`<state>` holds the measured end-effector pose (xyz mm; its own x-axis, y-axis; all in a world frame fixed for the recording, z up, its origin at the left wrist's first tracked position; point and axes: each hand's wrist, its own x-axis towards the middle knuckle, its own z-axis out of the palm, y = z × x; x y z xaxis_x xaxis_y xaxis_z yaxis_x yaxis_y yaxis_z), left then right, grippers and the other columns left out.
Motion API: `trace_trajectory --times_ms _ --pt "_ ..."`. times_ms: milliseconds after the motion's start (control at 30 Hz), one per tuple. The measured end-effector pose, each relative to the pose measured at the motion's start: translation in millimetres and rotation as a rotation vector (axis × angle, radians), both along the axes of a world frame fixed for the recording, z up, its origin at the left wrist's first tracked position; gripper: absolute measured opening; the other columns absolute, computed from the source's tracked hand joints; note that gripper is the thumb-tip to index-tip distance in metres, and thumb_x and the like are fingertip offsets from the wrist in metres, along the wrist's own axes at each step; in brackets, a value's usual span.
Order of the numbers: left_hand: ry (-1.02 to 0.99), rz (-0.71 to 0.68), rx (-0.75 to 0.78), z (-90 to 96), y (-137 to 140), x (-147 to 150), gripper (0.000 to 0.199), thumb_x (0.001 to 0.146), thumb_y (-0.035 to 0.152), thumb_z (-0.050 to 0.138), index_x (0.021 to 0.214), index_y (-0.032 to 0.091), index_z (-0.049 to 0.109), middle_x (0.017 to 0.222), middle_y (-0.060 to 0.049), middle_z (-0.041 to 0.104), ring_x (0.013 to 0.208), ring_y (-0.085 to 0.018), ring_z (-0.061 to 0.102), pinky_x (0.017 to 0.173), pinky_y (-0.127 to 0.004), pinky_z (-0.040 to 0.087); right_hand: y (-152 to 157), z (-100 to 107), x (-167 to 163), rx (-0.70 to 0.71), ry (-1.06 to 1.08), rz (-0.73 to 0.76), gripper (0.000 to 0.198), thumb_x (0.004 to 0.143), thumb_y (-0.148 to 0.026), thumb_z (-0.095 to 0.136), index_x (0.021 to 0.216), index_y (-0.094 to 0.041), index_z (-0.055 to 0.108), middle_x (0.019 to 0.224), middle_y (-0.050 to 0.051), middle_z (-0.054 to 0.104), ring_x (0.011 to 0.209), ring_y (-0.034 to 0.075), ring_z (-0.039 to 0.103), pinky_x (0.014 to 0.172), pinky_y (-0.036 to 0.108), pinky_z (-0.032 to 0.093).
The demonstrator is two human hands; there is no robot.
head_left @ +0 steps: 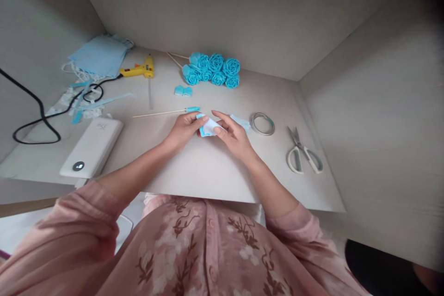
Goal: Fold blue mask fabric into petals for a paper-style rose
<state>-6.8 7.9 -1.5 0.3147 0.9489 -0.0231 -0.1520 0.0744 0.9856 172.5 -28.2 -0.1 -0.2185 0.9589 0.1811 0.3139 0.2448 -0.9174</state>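
A folded piece of blue and white mask fabric (210,127) is held over the table between my hands. My left hand (184,130) pinches its left end between thumb and fingers. On the right end presses the thumb of my right hand (235,135), with the fingers behind, partly hidden. Just beyond my left hand lies a thin wooden stick (159,113) with a blue wrapped tip (193,109). Another light blue fabric piece (240,122) lies behind my right hand, beside a roll of tape (262,124).
Blue fabric roses (217,69) lie at the back, with small blue pieces (183,90) before them. A yellow glue gun (138,70), stacked face masks (100,55), scraps (90,108), a black cable (41,108) and a white power bank (92,148) fill the left. Scissors (301,150) lie right.
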Motion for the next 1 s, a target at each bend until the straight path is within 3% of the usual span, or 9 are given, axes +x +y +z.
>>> trace_trajectory --times_ms 133,367,633,833,1000 --pt "0.006 -0.013 0.046 -1.6 -0.8 0.7 0.039 0.077 0.052 0.07 0.068 0.016 0.06 0.061 0.002 0.056 0.057 -0.01 0.05 0.057 -0.023 0.039 2.6 -4.1 0.5 -0.006 0.031 -0.059 0.048 0.089 -0.05 0.062 0.13 -0.025 0.06 0.08 0.001 0.068 0.074 0.017 0.064 0.076 0.033 0.053" --pt "-0.118 -0.092 -0.046 -4.0 1.1 -0.6 0.039 0.086 0.054 0.06 0.075 0.015 0.061 0.068 -0.002 0.061 0.062 -0.013 0.057 0.062 -0.026 0.046 6.1 -2.7 0.4 -0.096 0.243 -0.104 0.045 0.084 -0.052 0.067 0.12 -0.026 0.065 0.069 -0.003 0.061 0.063 0.014 0.059 0.067 0.031 0.054" --pt "-0.112 -0.169 -0.08 -1.6 0.5 -2.3 0.036 0.079 0.034 0.066 0.11 0.016 0.066 0.088 -0.005 0.069 0.079 -0.017 0.063 0.074 -0.029 0.049 8.3 -4.6 -1.1 -0.264 0.399 -0.131 0.038 0.086 -0.053 0.064 0.11 -0.025 0.069 0.082 0.0 0.066 0.057 0.01 0.055 0.059 0.027 0.052" --pt "-0.102 -0.195 -0.076 -3.6 0.7 -2.7 0.036 0.077 0.032 0.068 0.11 0.017 0.065 0.096 -0.005 0.069 0.085 -0.017 0.064 0.077 -0.029 0.049 7.4 -3.8 -2.7 -0.294 0.428 -0.132 0.042 0.085 -0.058 0.062 0.108 -0.023 0.07 0.09 0.002 0.069 0.054 0.008 0.054 0.055 0.025 0.051" --pt "-0.043 -0.142 -0.085 2.2 -1.8 0.4 0.034 0.073 0.037 0.075 0.097 0.015 0.065 0.085 -0.002 0.068 0.076 -0.015 0.062 0.071 -0.027 0.047 5.1 -2.2 -4.9 -0.298 0.399 -0.121 0.043 0.084 -0.059 0.063 0.109 -0.024 0.07 0.076 -0.001 0.065 0.058 0.01 0.055 0.055 0.024 0.05"
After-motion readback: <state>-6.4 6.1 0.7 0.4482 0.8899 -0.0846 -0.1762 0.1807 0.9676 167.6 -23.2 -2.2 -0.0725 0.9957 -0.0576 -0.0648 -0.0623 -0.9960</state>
